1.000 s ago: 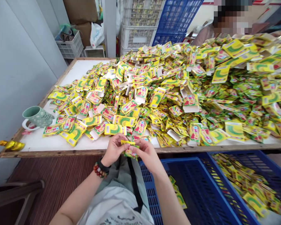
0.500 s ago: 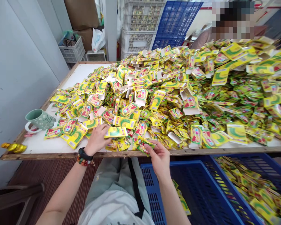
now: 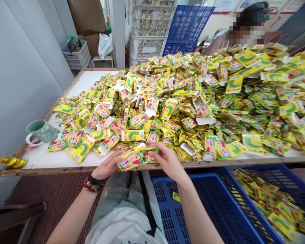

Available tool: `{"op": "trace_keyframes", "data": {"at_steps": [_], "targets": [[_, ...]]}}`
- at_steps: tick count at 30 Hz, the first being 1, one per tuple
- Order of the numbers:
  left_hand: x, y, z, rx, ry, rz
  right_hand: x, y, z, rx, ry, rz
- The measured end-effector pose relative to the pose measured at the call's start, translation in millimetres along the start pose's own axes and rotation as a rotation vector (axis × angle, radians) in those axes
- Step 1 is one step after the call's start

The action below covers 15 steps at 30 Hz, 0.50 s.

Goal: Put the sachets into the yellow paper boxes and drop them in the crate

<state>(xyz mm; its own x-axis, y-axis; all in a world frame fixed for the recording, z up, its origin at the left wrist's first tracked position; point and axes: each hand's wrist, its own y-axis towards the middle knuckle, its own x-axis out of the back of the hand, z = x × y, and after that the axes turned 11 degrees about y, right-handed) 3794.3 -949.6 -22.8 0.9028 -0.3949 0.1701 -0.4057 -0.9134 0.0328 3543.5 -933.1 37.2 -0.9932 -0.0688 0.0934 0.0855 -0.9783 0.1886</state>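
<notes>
My left hand [image 3: 108,165], with a dark band and beads at its wrist, grips a small yellow and green candy box [image 3: 130,162] by its left end. The box lies tilted just above the table's front edge. At its right end, my right hand [image 3: 165,159] pinches a small green and yellow candy packet [image 3: 150,153] against the box's opening. How far the packet is inside cannot be made out. Behind both hands spreads a heap of similar boxes and packets [image 3: 173,112] on the white wood-edged table [image 3: 43,158].
A green mug [image 3: 43,131] and a shiny gold ornament [image 3: 14,162] stand at the table's left. Below the front edge are a blue crate [image 3: 205,203] and another crate holding filled boxes [image 3: 274,203]. Across the heap sits a person [image 3: 218,42] near stacked crates [image 3: 151,34].
My left hand has lifted the box from the table and drawn it towards me. My right hand has brought the packet up to the box's open end.
</notes>
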Motion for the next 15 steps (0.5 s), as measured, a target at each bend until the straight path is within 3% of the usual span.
{"op": "trace_keyframes", "data": {"at_steps": [2,4,7,9,12,15], "targets": [[-2.3,-0.9,-2.0,0.055,0.043,0.052,0.4,-0.8,-1.1,-0.074,-0.022,-0.011],[-9.0,0.2,-7.8,-0.007,0.274,0.031,-3.3,-2.8,-1.5,-0.120,-0.031,-0.046],[-25.9,3.8,-13.0,-0.190,0.683,-0.121,-12.0,-6.4,1.3,-0.117,-0.021,-0.052],[-38.1,6.1,-9.3,-0.270,0.826,-0.249,-15.7,-8.3,5.7,-0.085,-0.081,-0.031],[-53.6,7.8,1.3,-0.341,0.880,-0.353,-17.4,-9.8,14.9,0.022,-0.367,-0.044],[-66.0,7.7,6.7,-0.391,0.898,-0.358,-23.1,-10.9,20.9,0.091,-0.749,-0.044]]}}
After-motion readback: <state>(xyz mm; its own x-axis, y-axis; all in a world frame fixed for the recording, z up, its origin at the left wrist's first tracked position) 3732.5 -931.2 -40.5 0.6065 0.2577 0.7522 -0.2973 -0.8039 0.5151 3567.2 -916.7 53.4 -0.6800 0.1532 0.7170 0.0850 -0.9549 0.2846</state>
